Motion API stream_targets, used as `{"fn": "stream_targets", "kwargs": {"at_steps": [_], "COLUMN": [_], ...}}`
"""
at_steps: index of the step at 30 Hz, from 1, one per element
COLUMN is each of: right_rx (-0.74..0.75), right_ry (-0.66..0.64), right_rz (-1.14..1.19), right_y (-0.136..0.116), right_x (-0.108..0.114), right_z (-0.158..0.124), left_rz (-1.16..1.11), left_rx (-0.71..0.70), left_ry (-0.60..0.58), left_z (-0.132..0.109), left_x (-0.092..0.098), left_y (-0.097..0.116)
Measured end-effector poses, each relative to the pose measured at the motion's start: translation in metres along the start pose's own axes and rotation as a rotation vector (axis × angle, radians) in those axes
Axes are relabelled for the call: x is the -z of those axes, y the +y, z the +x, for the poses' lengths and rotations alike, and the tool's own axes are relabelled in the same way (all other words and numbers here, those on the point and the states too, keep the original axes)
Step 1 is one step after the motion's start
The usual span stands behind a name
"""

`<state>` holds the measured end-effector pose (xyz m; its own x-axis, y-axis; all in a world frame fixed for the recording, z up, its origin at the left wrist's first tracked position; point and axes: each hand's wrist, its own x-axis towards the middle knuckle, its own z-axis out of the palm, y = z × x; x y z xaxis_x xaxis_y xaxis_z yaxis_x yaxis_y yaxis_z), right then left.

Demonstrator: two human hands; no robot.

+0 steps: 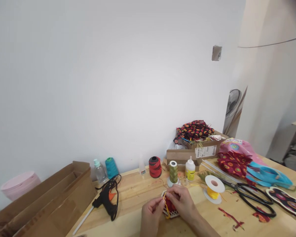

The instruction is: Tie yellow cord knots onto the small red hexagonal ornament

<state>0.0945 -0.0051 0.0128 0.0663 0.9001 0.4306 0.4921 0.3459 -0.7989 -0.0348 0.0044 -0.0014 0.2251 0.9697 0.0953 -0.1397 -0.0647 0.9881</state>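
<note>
My left hand [153, 210] and my right hand [181, 201] meet over the front of the table, fingertips close together. Both pinch a thin yellow cord [167, 210], whose loose end hangs down. Beneath them is a small piece with red fabric [171, 205] and a white lattice edge, partly covered by my fingers. Behind my hands stand a green thread spool [173, 172] and a white glue bottle with a yellow label [190, 169]. To the right, a white spool of yellow cord [213, 189] stands upright on the wood.
Black scissors [251, 197] lie at right near fabric scraps [229, 217] and a patterned oval piece [286, 200]. A black glue gun [107, 199] and a long cardboard box [51, 200] occupy the left. A box with patterned fabric [194, 130] stands against the wall, near a red thread spool [155, 167].
</note>
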Motion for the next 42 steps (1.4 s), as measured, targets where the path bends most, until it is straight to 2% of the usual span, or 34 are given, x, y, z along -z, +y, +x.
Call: {"fn": "stream_targets", "kwargs": {"at_steps": [3, 7, 10, 13, 15, 19, 22, 26, 29, 37, 42], "right_rx": [0.017, -0.031, -0.138, -0.319, -0.416, -0.549, -0.561, -0.395, -0.267, -0.024, 0.084], "right_ry": [0.017, 0.025, 0.023, -0.01, -0.062, -0.279, -0.354, -0.284, -0.296, -0.249, -0.268], "right_rz": [-0.039, -0.019, 0.116, 0.377, 0.557, 0.862, 0.961, 0.755, 0.523, 0.043, -0.155], "right_y": [0.0, 0.003, 0.008, 0.01, 0.007, -0.005, -0.008, -0.005, -0.004, -0.01, -0.012], "right_x": [0.0, -0.003, -0.008, -0.01, -0.008, 0.001, -0.001, -0.013, -0.018, -0.01, -0.005], "right_z": [-0.001, -0.004, -0.004, -0.002, -0.002, -0.004, -0.006, -0.008, -0.01, -0.014, -0.014], "left_rz": [0.104, 0.143, 0.106, 0.071, 0.084, 0.166, 0.202, 0.158, 0.096, 0.107, 0.133], "left_rx": [-0.011, 0.006, 0.014, 0.021, 0.02, -0.004, -0.026, -0.017, 0.016, 0.092, 0.11], "left_ry": [0.005, -0.023, -0.029, -0.038, -0.014, 0.026, 0.018, -0.003, -0.007, 0.003, 0.01], "left_z": [0.0, -0.002, -0.002, 0.0, 0.001, 0.001, -0.002, -0.005, -0.004, -0.004, -0.003], "left_x": [0.0, -0.002, -0.001, 0.001, 0.003, 0.005, 0.004, 0.003, 0.005, 0.007, 0.006], "left_y": [-0.002, -0.002, -0.001, -0.002, -0.004, -0.004, 0.001, 0.008, 0.008, 0.009, 0.009]}}
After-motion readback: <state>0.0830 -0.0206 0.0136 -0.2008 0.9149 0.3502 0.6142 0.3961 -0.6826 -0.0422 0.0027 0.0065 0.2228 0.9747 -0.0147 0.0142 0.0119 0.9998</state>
